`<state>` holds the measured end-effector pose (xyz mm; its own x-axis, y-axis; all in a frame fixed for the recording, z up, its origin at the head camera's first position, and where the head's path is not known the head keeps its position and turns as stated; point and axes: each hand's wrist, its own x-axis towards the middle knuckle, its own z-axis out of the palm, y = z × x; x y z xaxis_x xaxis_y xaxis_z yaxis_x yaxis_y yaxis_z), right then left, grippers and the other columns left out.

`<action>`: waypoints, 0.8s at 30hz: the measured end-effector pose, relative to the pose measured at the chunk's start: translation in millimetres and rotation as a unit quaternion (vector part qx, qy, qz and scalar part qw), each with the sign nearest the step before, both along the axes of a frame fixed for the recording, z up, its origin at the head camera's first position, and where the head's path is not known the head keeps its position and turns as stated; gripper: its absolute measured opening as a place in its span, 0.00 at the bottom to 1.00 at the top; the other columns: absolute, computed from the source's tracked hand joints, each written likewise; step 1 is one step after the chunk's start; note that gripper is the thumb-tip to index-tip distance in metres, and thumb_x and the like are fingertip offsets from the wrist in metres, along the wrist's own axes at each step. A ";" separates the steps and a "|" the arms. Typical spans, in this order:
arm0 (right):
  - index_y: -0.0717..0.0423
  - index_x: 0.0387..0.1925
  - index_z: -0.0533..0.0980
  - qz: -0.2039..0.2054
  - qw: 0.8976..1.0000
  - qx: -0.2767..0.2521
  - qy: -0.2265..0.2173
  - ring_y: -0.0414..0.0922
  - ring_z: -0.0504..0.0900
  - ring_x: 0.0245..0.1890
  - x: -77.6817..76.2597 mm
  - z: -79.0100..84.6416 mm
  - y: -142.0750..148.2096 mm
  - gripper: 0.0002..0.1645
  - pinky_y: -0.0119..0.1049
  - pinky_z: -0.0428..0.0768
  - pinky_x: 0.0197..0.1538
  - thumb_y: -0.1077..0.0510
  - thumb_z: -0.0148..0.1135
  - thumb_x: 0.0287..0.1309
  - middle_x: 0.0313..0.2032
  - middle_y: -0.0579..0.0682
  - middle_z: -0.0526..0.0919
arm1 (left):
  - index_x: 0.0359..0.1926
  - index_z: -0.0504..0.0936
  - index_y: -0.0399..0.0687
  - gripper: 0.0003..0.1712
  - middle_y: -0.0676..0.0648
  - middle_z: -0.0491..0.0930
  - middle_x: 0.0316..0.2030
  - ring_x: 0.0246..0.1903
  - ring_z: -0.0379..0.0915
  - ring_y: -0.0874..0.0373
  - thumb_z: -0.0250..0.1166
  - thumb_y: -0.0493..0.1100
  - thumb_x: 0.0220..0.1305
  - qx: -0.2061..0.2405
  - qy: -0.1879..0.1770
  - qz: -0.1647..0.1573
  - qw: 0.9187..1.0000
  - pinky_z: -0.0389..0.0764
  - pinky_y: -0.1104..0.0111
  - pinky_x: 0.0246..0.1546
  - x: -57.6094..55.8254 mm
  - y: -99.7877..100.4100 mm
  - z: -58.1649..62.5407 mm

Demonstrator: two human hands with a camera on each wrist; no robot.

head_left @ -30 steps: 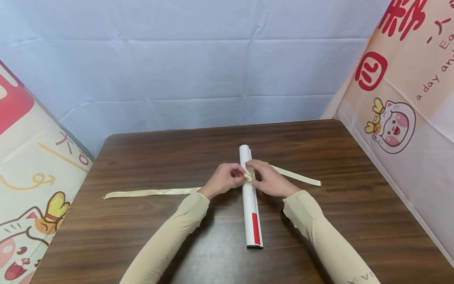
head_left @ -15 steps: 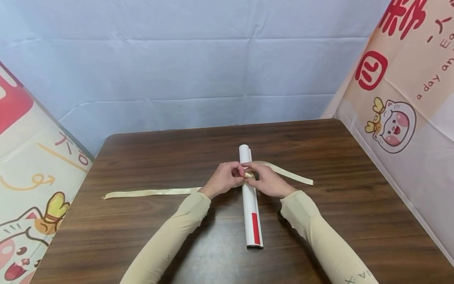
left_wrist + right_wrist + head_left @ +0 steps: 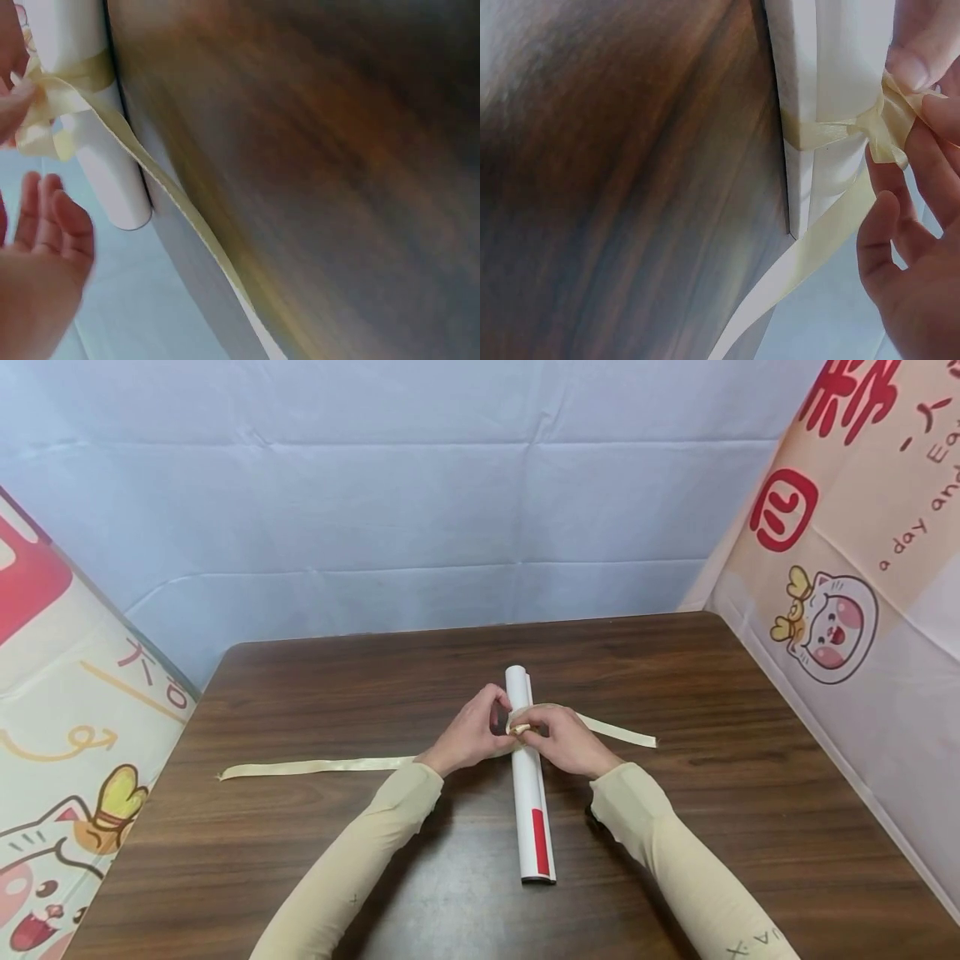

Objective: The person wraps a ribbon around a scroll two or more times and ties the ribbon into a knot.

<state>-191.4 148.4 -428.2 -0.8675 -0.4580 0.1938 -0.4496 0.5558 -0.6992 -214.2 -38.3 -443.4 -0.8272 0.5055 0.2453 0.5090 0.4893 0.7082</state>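
Observation:
A white roll (image 3: 529, 785) with a red patch lies lengthwise on the table. Pale yellow ribbon (image 3: 322, 766) circles its middle, with a small bunched knot (image 3: 889, 124) on top. My right hand (image 3: 566, 739) pinches the bunched ribbon above the roll. My left hand (image 3: 471, 735) is close beside it, thumb against the ribbon and index finger spread away. In the left wrist view, the left fingers (image 3: 56, 217) are loosely bent and apart from the ribbon. Just how the ribbon crosses under the fingertips is hidden.
One ribbon tail runs left across the dark wooden table (image 3: 337, 693); the other tail (image 3: 622, 732) goes right. Behind stands a pale cloth wall (image 3: 412, 510). Printed cartoon panels (image 3: 832, 627) flank the table on both sides.
My left index finger has lifted away from the ribbon it was pinching. My right fingers have moved slightly left over the knot, and the right ribbon tail has drawn inward.

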 end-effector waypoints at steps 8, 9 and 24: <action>0.51 0.34 0.82 0.006 1.000 0.011 0.007 0.43 0.77 0.39 0.8 0.6 2.2 0.07 0.48 0.77 0.44 0.63 0.59 0.56 0.36 0.46 0.84 | 0.62 0.65 0.48 0.32 0.50 0.78 0.44 0.39 0.70 0.55 0.62 0.35 0.55 -0.052 -0.012 -0.102 0.993 0.74 0.63 0.40 -3.5 -3.5 5.0; 0.51 0.34 0.82 0.005 1.000 0.012 0.007 0.44 0.77 0.39 1.0 0.8 2.5 0.08 0.47 0.77 0.45 0.63 0.59 0.55 0.36 0.46 0.84 | 0.61 0.67 0.49 0.30 0.51 0.77 0.44 0.40 0.70 0.55 0.62 0.35 0.56 -0.076 -0.003 -0.101 0.992 0.74 0.64 0.41 -3.3 -4.3 6.2; 0.47 0.36 0.82 -0.019 0.998 0.056 0.006 0.43 0.74 0.34 3.1 2.6 1.9 0.09 0.40 0.73 0.39 0.61 0.58 0.57 0.36 0.43 0.84 | 0.31 0.79 0.57 0.04 0.55 0.71 0.33 0.32 0.62 0.57 0.60 0.47 0.53 -0.320 0.184 -0.033 0.929 0.71 0.65 0.30 -0.7 -11.6 23.4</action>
<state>-188.3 150.3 -425.6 -0.8827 -0.4443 0.1534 -0.4345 0.6469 -0.6267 -214.9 -49.9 -420.1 -0.7080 0.6927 0.1376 0.7037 0.7084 0.0548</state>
